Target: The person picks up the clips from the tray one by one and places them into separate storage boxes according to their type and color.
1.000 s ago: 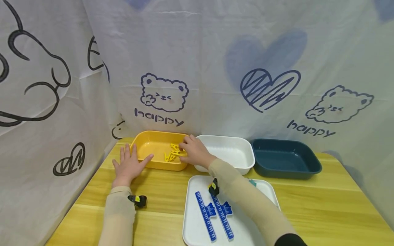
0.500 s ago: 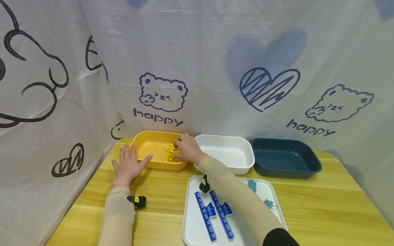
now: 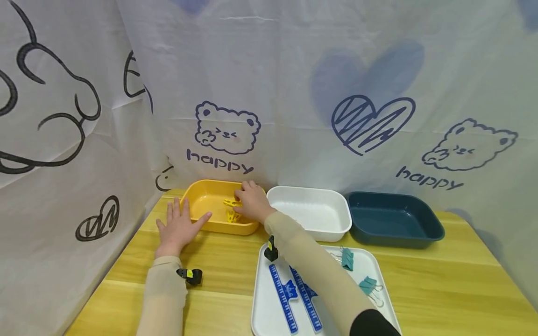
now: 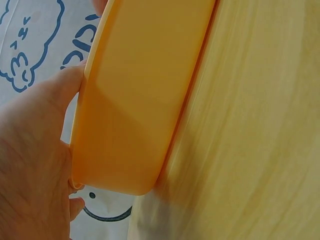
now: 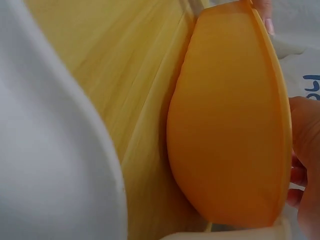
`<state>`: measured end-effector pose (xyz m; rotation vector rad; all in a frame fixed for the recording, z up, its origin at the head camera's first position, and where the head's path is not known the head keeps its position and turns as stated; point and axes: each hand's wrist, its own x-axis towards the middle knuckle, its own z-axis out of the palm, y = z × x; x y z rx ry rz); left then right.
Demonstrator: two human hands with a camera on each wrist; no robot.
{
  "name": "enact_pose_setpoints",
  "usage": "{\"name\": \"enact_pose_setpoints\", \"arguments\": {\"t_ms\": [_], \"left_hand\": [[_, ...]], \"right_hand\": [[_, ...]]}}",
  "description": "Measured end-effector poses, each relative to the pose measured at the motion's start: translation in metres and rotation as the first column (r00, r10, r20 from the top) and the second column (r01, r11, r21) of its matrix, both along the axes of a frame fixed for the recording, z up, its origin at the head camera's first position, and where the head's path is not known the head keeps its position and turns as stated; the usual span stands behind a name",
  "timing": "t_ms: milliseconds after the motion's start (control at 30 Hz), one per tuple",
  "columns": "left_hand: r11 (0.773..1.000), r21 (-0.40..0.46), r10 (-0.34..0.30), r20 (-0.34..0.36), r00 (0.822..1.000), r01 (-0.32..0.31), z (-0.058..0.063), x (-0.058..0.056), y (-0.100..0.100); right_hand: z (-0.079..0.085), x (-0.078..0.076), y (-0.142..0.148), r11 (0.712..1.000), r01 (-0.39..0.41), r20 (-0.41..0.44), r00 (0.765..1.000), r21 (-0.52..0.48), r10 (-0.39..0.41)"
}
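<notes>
Small yellow clothespins (image 3: 232,216) lie in the right part of the yellow bin (image 3: 206,198). My right hand (image 3: 254,203) reaches over the bin's right side, its thumb and fingers around some of the clothespins; one sticks out between them, and the palm hides the rest. My left hand (image 3: 176,228) rests with spread fingers against the bin's front left corner. In the left wrist view the thumb of the left hand (image 4: 37,130) lies along the bin's rim. The right wrist view shows the bin's outer wall (image 5: 230,115), with the right hand (image 5: 305,145) beyond the rim; the clothespins are hidden there.
A white bin (image 3: 308,205) and a dark teal bin (image 3: 392,219) stand to the right in a row. In front, a white tray (image 3: 262,303) holds two blue ruler clips (image 3: 283,298) and teal binder clips (image 3: 347,259). A printed cloth (image 3: 294,93) hangs behind the wooden table (image 3: 222,270).
My right hand has shifted left and further into the yellow bin, and fewer clothespins show beside it. The right forearm has uncovered the teal binder clips. The left hand stays at the bin.
</notes>
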<state>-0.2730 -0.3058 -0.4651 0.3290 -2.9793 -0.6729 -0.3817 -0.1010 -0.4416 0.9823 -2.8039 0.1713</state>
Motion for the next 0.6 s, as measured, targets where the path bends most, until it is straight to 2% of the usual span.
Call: {"name": "enact_pose_setpoints", "arguments": {"t_ms": [333,600], "left_hand": [[1.0,0.004,0.0,-0.003,1.0,0.0,-0.002,-0.001,-0.001],[1.0,-0.001,-0.003,-0.006,1.0,0.003,-0.002,-0.001,-0.001]], "right_hand": [[-0.007,-0.014,-0.009,0.999,0.046,0.029,0.999,0.012,-0.046],[-0.01,-0.019,-0.015,0.997,0.079,0.052,0.996,-0.005,-0.079]]}}
